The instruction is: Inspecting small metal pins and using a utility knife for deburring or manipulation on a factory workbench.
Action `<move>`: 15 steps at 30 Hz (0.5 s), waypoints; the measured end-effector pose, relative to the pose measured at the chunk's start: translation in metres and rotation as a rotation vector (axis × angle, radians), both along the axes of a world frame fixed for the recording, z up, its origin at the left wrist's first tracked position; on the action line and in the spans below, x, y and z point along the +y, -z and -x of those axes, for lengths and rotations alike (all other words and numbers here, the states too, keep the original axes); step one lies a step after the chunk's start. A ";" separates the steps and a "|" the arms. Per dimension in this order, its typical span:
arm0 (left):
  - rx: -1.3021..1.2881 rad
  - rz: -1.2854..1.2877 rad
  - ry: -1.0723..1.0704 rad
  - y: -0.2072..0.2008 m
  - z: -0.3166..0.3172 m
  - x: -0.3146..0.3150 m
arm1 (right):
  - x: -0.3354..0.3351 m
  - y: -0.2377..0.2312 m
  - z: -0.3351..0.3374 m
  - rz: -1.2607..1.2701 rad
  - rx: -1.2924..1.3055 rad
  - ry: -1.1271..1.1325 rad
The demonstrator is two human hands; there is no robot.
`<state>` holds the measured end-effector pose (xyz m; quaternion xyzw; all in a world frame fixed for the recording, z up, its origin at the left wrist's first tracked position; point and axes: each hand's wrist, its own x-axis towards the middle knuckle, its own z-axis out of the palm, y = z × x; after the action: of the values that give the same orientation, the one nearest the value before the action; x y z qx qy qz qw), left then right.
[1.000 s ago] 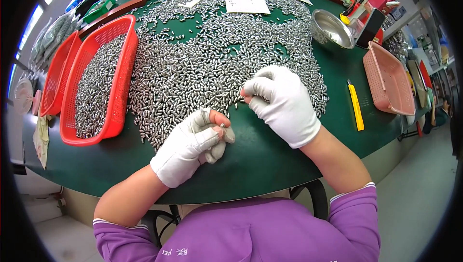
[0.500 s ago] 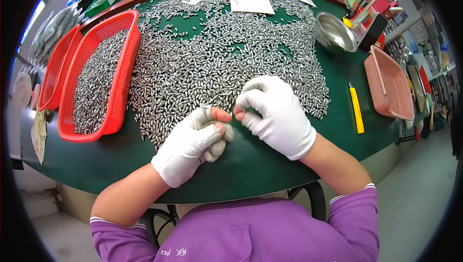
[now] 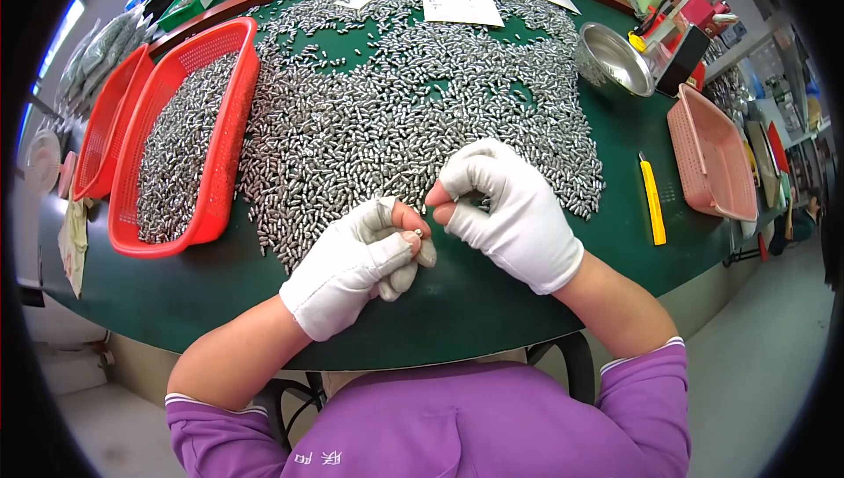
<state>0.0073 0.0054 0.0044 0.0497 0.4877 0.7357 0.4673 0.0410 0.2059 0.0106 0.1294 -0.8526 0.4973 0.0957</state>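
My left hand [image 3: 356, 262] wears a white glove with thumb and index fingertips bare. Those tips are pinched together, with a tiny bright spot between them that I cannot make out; the other fingers curl beneath. Close by on the right, my white-gloved right hand [image 3: 510, 218] has its bare thumb and index tips brought together too, and anything between them is too small to tell. The two hands almost meet at the near edge of a broad spread of small silvery metal pieces [image 3: 352, 135], which lie on the green tabletop [image 3: 492, 320].
At left a red plastic basket [image 3: 224, 170] holds more metal pieces, beside another red basket [image 3: 104, 126]. To the right are a steel bowl [image 3: 615, 58], a yellow cutter knife [image 3: 652, 201] and a pink basket [image 3: 716, 166]. White paper [image 3: 462, 7] lies on the pieces.
My right hand's thumb and index tips have turned a little and moved slightly apart from the left hand's. My left hand has shifted slightly right, its pinch kept closed.
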 end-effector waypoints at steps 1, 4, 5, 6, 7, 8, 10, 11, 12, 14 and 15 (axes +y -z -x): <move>0.003 0.010 -0.011 -0.001 -0.001 0.001 | 0.001 0.002 0.002 -0.042 0.085 0.046; -0.004 0.010 -0.037 -0.002 -0.002 0.002 | 0.009 0.004 0.009 -0.259 0.260 0.047; -0.013 -0.002 -0.053 -0.001 -0.001 0.002 | 0.010 0.005 0.010 -0.260 0.257 0.050; -0.030 -0.003 -0.059 0.001 0.000 0.002 | 0.010 0.007 0.011 -0.344 0.281 0.005; -0.030 -0.004 -0.059 0.002 0.000 0.000 | 0.009 0.009 0.011 -0.428 0.308 -0.042; -0.028 -0.054 -0.071 0.003 0.000 -0.002 | 0.008 0.011 0.012 -0.475 0.331 -0.054; -0.028 -0.124 -0.072 0.004 0.002 -0.005 | 0.005 0.010 0.013 -0.508 0.323 -0.077; -0.030 -0.125 -0.071 0.005 0.002 -0.004 | 0.004 0.011 0.014 -0.541 0.314 -0.100; -0.029 -0.128 -0.074 0.007 0.002 -0.004 | 0.003 0.008 0.012 -0.604 0.293 -0.098; -0.030 -0.128 -0.079 0.007 0.002 -0.004 | 0.000 0.007 0.013 -0.657 0.287 -0.077; -0.039 -0.108 -0.073 0.007 0.003 -0.004 | 0.000 0.007 0.013 -0.711 0.282 -0.055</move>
<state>0.0048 0.0016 -0.0024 0.0427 0.4398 0.7782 0.4462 0.0278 0.2054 0.0038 0.2444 -0.9464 0.1504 0.1481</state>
